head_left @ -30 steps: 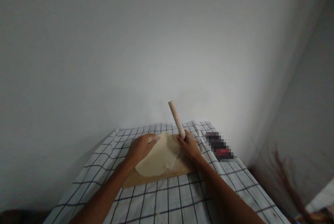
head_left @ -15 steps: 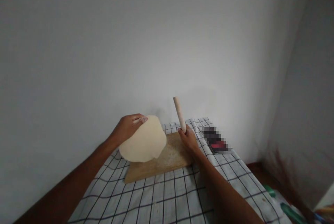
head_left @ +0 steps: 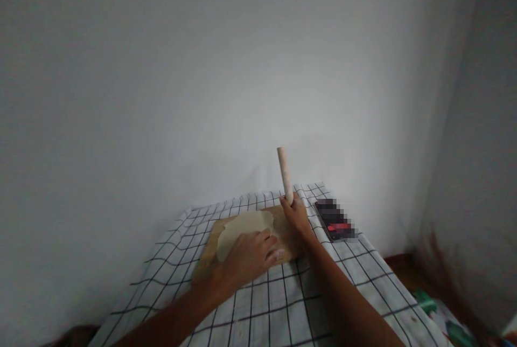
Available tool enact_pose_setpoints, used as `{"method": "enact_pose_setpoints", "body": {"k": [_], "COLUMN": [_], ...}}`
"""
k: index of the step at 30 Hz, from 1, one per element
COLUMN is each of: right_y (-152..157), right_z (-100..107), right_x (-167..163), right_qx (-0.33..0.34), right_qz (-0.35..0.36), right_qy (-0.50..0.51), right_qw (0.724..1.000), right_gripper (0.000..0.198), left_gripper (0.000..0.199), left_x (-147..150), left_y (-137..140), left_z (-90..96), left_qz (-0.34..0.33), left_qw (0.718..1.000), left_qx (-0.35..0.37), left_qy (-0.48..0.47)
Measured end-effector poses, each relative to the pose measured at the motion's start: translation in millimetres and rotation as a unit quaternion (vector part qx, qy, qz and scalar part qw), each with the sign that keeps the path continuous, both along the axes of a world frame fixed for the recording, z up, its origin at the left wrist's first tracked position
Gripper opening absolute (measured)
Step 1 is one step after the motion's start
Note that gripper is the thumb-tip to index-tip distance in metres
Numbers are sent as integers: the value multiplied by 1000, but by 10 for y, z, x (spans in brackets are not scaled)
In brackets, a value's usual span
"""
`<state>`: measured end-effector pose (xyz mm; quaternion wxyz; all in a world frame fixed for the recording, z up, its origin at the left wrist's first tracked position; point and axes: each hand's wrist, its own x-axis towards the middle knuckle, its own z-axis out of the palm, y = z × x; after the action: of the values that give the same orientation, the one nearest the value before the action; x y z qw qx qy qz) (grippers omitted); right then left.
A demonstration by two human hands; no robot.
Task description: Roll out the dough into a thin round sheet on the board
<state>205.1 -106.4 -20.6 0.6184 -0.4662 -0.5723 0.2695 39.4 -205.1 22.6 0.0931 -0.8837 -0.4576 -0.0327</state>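
A flat, pale sheet of rolled-out dough (head_left: 246, 222) lies on the wooden board (head_left: 212, 244), its near side covered by my left hand (head_left: 252, 252). The fingers of that hand are loosely bent and a little apart over the dough's near right edge; whether the fingertips touch it is hard to see. At the board's right end, my right hand (head_left: 297, 213) is closed around the lower end of a wooden rolling pin (head_left: 285, 174), which points up and tilts slightly left.
A white tablecloth with dark checks (head_left: 266, 304) covers the table. A dark phone-like object (head_left: 333, 220), partly pixelated, lies to the right of the board. A pale wall (head_left: 242, 94) rises behind the table. Green-and-white items (head_left: 440, 314) are low at the right.
The dough sheet went from hanging in my left hand to lying on the board. My left hand moved down and toward me. The rolling pin shifted slightly right in my right hand.
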Motion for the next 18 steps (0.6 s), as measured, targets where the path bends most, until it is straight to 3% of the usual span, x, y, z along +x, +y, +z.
{"method": "enact_pose_setpoints", "body": {"k": [3,10,14,18], "right_y": [-4,16,18,11], "right_z": [12,-40,-64,-78], "right_x": [10,-1,0,-2], "right_qx": [5,-11,-1,-3], "right_qz": [3,8,10,12], "right_qy": [-1,-25,-33,-38], "right_qw": [1000,1000,999,999], "right_gripper": [27,30,30,30], "left_gripper": [35,52,53,55], "left_x": [-173,-783,-815,-681], "left_y": [-49,416,491,351], "left_z": [-113,-358,-382,-377], "left_qz": [-19,53,80,79], "left_qw": [997,991,989,991], "left_qx": [2,-81,-71,-53], "left_qy": [-75,-92,-105,-97]}}
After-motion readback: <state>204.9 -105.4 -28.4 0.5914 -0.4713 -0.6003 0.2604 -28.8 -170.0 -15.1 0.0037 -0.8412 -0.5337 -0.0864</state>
